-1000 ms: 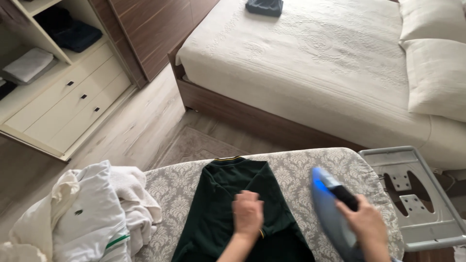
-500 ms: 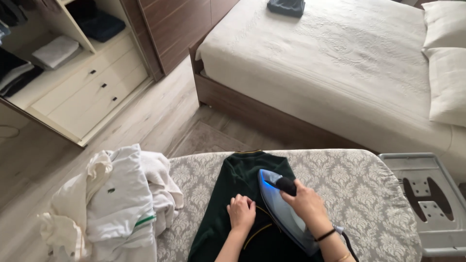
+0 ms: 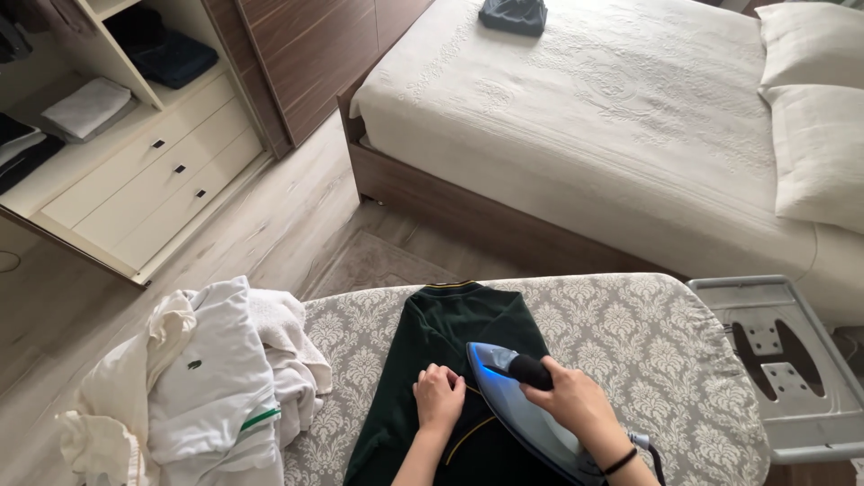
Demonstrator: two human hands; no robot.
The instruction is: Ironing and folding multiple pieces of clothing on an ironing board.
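Ironing a dark green garment on a patterned board

The right hand (image 3: 576,405) is closed around the black handle of a blue iron (image 3: 517,409), which rests flat on the dark green garment (image 3: 450,337) with its tip pointing away from the person. The left hand (image 3: 438,399) lies just beside the iron, fingers curled and pressed flat on the cloth (its grip holds nothing). The garment lies along the middle of the ironing board (image 3: 630,342), collar at the far edge. A heap of white clothes (image 3: 207,387) sits on the board's left end, and a grey metal iron rest (image 3: 783,369) juts from the right end. Beyond are a bed (image 3: 612,117) and a wardrobe with drawers (image 3: 135,171).
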